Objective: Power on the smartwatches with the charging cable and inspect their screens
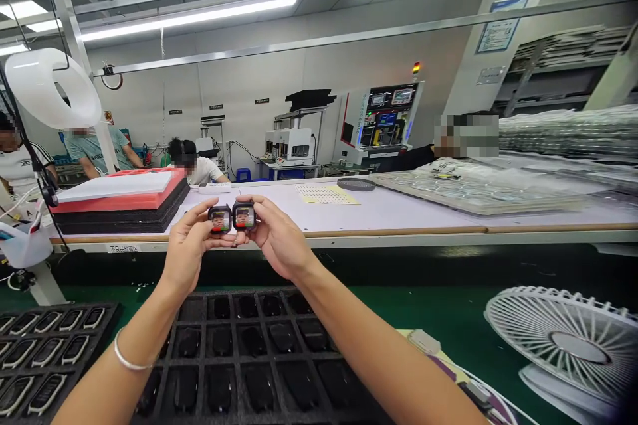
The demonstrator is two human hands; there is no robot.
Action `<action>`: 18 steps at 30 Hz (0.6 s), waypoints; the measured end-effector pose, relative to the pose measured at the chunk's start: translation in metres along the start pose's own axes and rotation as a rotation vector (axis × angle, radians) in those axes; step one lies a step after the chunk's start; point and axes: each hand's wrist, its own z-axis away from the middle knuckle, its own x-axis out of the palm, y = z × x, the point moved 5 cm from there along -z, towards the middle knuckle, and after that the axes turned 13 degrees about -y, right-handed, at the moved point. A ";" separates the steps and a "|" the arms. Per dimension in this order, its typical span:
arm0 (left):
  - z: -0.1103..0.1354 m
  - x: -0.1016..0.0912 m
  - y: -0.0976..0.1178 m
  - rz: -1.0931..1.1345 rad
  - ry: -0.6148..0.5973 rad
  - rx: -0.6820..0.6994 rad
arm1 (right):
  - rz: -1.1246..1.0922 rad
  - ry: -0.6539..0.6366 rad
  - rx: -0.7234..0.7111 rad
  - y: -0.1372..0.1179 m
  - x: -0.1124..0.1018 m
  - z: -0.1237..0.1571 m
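Black compartment tray (234,364) on green counter (463,299). Beyond, left hand (187,246) and right hand (282,239), both curled, each pinching one: left watch (219,219), right watch (244,216), just beside each other, raised before near edge of white shelf (269,196). Probably light, stiff, slick-glassed; best gripped by case rims. Dark rounded-square cases, lit coloured screens.

Bright tube lights (199,16) above pale wall (239,83)
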 end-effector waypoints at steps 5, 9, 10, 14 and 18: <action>-0.024 -0.002 0.011 -0.011 -0.048 0.069 | 0.030 -0.044 -0.053 -0.013 -0.004 -0.023; -0.041 -0.005 0.014 -0.069 -0.096 0.088 | 0.057 -0.097 -0.059 -0.019 -0.011 -0.040; -0.045 -0.006 0.015 -0.085 -0.102 0.096 | 0.070 -0.107 -0.063 -0.020 -0.013 -0.043; -0.056 -0.008 0.019 -0.132 -0.113 0.142 | 0.144 -0.137 -0.096 -0.027 -0.017 -0.054; -0.063 -0.007 0.024 -0.156 -0.108 0.183 | 0.191 -0.169 -0.120 -0.034 -0.016 -0.059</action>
